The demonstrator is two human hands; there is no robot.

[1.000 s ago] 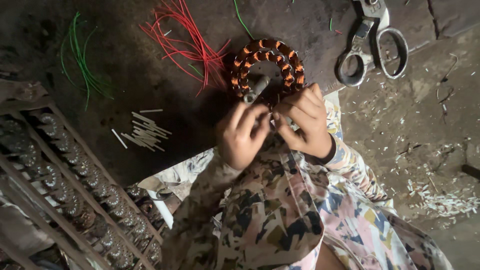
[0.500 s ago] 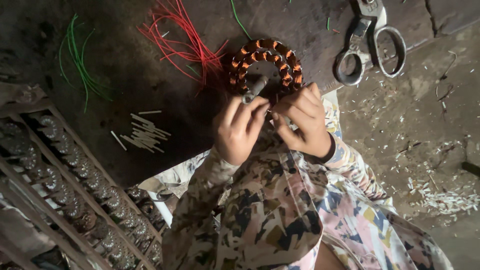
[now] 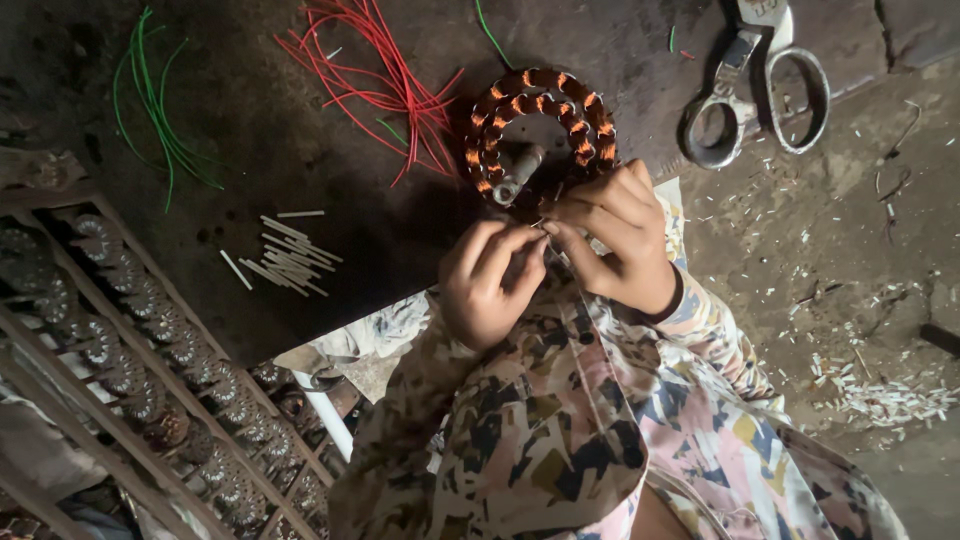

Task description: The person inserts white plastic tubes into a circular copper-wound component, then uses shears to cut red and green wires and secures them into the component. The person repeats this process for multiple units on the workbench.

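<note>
Both grips pinch thin wire end just below round copper-wound stator ring (image 3: 540,125): left hand (image 3: 490,280), right hand (image 3: 610,235). Keep wire taut, fingertips close together, avoid kinking; steel scissors (image 3: 760,95) well right.

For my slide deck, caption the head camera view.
Both hands, left hand and right hand, pinch wire beside a copper coil ring.

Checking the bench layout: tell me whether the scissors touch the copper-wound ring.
Apart. The head view shows dark bench between the scissors and the copper-wound ring.

Dark worktop (image 3: 300,130): wires (image 3: 380,70), scissors (image 3: 760,90), stator (image 3: 540,125).
</note>
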